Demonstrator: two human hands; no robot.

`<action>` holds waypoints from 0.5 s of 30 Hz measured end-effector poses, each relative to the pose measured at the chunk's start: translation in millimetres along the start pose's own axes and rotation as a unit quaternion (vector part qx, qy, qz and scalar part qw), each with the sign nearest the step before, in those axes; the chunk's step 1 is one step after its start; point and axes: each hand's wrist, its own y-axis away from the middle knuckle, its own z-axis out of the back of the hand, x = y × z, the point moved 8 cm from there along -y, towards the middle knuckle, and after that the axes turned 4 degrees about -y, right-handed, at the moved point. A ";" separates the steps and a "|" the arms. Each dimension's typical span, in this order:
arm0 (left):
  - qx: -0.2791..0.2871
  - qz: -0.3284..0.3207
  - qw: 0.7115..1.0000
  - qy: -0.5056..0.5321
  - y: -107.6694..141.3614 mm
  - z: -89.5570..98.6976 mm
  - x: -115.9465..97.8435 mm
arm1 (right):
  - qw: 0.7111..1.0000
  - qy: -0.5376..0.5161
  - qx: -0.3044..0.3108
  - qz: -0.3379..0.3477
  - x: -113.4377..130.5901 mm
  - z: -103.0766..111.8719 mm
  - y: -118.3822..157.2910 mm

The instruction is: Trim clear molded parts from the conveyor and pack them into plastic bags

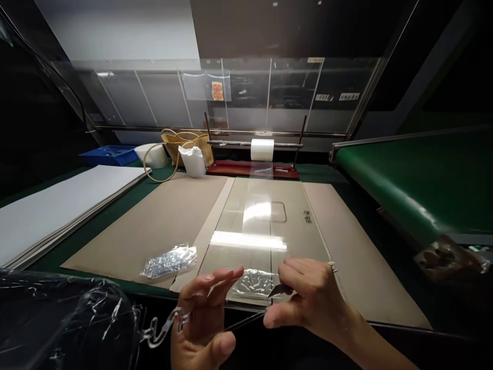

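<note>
My left hand is at the front edge of the table, its fingers stretched and its thumb apart from them. Beside its palm, a clear plastic hook overlaps the hand's edge. My right hand pinches a small dark blade, its tip towards the left. A thin dark strand runs between the two hands; what holds its ends is hidden. Just behind the hands, a clear film strip with a crinkled end lies on a glossy sheet with a printed outline.
A film roll sits on a rod stand at the back. Left are a white sheet stack, a blue tray, a woven basket, clear packets and a plastic-wrapped black bundle. A green conveyor belt stands right.
</note>
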 end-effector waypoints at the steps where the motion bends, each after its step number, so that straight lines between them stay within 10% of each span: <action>1: 0.007 -0.014 1.000 -0.002 2.2 0.3 -1.1 | 1.000 0.011 -0.002 0.005 1.7 -1.3 0.6; 15: 0.045 -0.055 0.997 -0.012 9.5 3.0 -1.4 | 0.998 0.052 -0.014 0.012 3.5 -8.2 6.8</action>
